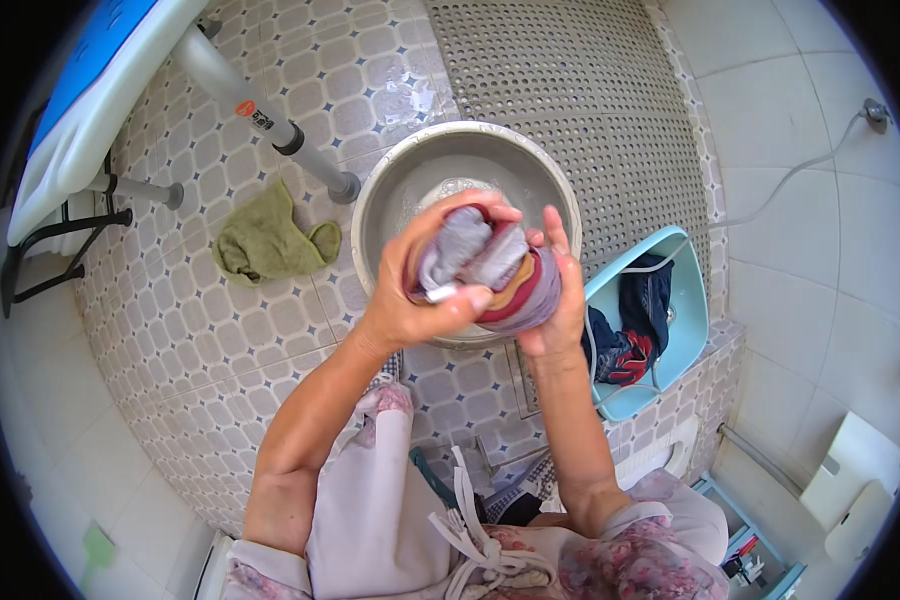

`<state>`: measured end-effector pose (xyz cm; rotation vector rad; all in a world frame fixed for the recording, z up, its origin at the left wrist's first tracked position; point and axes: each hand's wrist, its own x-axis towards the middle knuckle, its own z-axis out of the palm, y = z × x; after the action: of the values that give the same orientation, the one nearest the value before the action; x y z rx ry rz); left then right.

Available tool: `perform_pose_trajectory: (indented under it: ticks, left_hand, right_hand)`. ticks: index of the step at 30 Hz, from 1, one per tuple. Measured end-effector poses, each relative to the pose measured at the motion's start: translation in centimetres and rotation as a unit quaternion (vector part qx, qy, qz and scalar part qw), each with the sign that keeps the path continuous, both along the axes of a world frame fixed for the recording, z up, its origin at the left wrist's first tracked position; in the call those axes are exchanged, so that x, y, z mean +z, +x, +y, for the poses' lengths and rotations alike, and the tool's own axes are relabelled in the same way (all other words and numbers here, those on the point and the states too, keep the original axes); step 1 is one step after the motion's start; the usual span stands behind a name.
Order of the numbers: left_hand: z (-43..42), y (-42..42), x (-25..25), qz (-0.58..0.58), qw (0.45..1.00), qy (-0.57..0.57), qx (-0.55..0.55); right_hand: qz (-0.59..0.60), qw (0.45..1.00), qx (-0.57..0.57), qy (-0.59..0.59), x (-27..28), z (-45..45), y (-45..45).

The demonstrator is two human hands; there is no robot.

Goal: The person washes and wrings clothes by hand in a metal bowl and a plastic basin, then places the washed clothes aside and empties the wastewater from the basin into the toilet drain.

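Observation:
A bundle of wet-looking cloth (510, 285), grey-purple, dark red and mustard, is held up over a round grey basin (370, 225). My left hand (425, 285) grips the bundle from the left, with its thumb across the front. My right hand (560, 300) supports the bundle's right side, its fingers pointing up and its palm against the cloth. Behind the hands, foam or suds (455, 188) show in the basin. The lower part of the basin is mostly hidden by the hands and bundle.
A green cloth (270, 240) lies on the tiled floor at the left, near a grey metal leg (315, 160). At the right, a light-blue tub (692, 300) holds dark clothing (642, 315) and a hose. A perforated mat (590, 130) lies beyond the basin.

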<state>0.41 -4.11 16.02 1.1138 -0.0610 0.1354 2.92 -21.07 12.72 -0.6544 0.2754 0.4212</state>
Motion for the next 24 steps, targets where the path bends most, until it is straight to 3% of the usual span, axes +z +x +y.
perform_pose_trajectory:
  ticks: [1, 2, 5, 7, 10, 12, 16, 20, 24]
  left_hand:
    - [-0.2, 0.0, 0.8, -0.013, 1.0, 0.011, 0.005]
    - [0.0, 0.4, 0.9, -0.077, 0.991, 0.113, -0.007]
    - [-1.4, 0.6, 1.6, -0.189, 0.943, 0.275, -0.003]
    - [-2.6, 0.4, 1.8, -0.218, 0.941, 0.26, -0.012]
    - [-3.9, 0.3, 1.5, -0.249, 0.93, 0.27, -0.028]
    - [-4.1, 0.2, 1.3, -0.273, 0.918, 0.283, -0.043]
    - [-5.4, -0.5, 1.2, -0.332, 0.875, 0.344, -0.074]
    - [-6.0, -1.0, 1.3, -0.367, 0.825, 0.416, -0.109]
    - [-6.7, -1.2, 0.6, -0.379, 0.806, 0.433, -0.138]
  right_hand:
    - [0.027, 0.999, 0.028, 0.002, 0.0, -0.5, 0.6]
    - [0.055, 0.997, 0.055, 0.005, -0.1, -0.8, 1.1]
    - [0.102, 0.989, 0.108, 0.01, -0.5, -1.6, 1.5]
    - [0.133, 0.978, 0.157, 0.047, -1.4, -3.0, 1.8]
    - [0.119, 0.966, 0.226, -0.049, -1.3, -4.0, 2.3]
    - [0.167, 0.943, 0.287, -0.038, 0.9, -3.9, 3.3]
    - [0.142, 0.915, 0.376, -0.03, -0.6, -4.6, 4.5]
    - [0.052, 0.867, 0.475, -0.14, 0.4, -4.0, 5.3]
    - [0.039, 0.834, 0.515, -0.193, 0.5, -3.2, 5.7]
